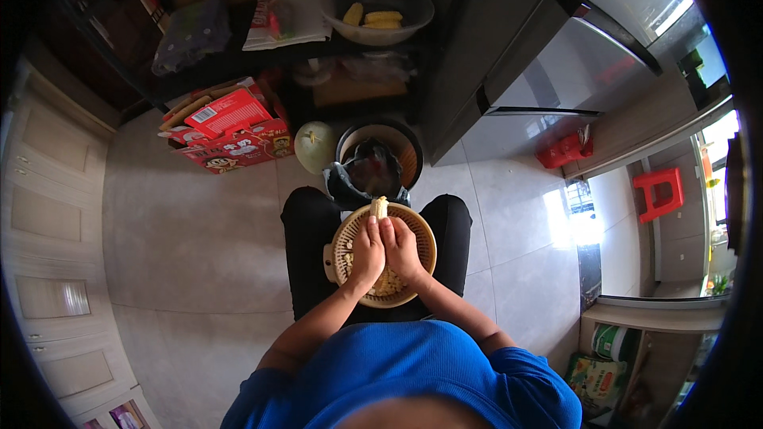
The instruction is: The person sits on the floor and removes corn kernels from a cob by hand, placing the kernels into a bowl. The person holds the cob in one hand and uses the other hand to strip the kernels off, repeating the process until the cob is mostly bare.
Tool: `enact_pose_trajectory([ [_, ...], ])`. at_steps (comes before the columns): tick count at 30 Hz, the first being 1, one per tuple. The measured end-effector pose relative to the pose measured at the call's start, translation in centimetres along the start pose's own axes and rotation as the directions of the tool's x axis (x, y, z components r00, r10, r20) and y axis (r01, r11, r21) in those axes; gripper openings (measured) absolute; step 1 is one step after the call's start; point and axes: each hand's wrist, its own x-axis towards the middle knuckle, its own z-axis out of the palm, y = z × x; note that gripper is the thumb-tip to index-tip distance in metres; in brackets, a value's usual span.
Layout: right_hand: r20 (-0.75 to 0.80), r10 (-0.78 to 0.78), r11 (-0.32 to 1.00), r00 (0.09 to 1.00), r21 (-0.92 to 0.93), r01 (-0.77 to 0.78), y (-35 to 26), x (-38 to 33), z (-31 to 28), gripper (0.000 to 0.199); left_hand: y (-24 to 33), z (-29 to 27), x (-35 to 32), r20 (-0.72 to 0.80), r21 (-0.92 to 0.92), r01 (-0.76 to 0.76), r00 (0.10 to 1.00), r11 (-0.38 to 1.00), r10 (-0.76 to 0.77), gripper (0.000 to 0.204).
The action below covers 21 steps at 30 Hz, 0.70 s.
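Observation:
A corn cob (379, 207) points away from me, gripped between both hands over a tan plastic colander (327, 258) on my lap. My left hand (367, 254) closes around the cob from the left, and my right hand (401, 250) presses against it from the right with the thumbs side by side. The cob's near part is hidden by my fingers. Loose corn kernels (387, 284) lie in the bottom of the colander, some showing at its left side.
Just beyond my knees stands a round bin (407, 137) with a dark bag. Beside it are a pale green melon (315, 148) and a red carton (230, 131). A shelf holds a clear bowl (413, 25) of corn cobs. A fridge (528, 63) stands at right.

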Motion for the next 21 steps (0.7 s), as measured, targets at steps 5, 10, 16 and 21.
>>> enact_pose_trajectory([
  [5, -0.022, 0.124, 0.992, 0.992, 0.021, -0.124, 1.0, -1.2, 0.5, 0.029, -1.2, -0.1, -0.8, -0.064, -0.046, 0.053, 0.996, 0.998, -0.056, 0.044],
  [10, 0.241, 0.251, 0.772, 0.937, 0.534, -0.344, 0.0, -1.1, -0.7, 0.026, -1.3, -1.1, -0.9, -0.069, -0.032, 0.005, 0.998, 0.999, -0.007, 0.044],
  [16, 0.008, 0.056, 0.996, 0.998, 0.071, -0.057, 2.2, -0.9, -0.1, 0.017, -2.3, -0.4, -1.3, 0.002, 0.165, 0.150, 0.988, 0.975, -0.152, 0.050],
  [21, -0.007, 0.136, 0.986, 0.991, 0.095, -0.134, 5.7, -0.2, -0.4, 0.014, -2.5, 0.8, -0.3, -0.066, 0.090, 0.022, 0.998, 0.996, -0.016, 0.051],
])
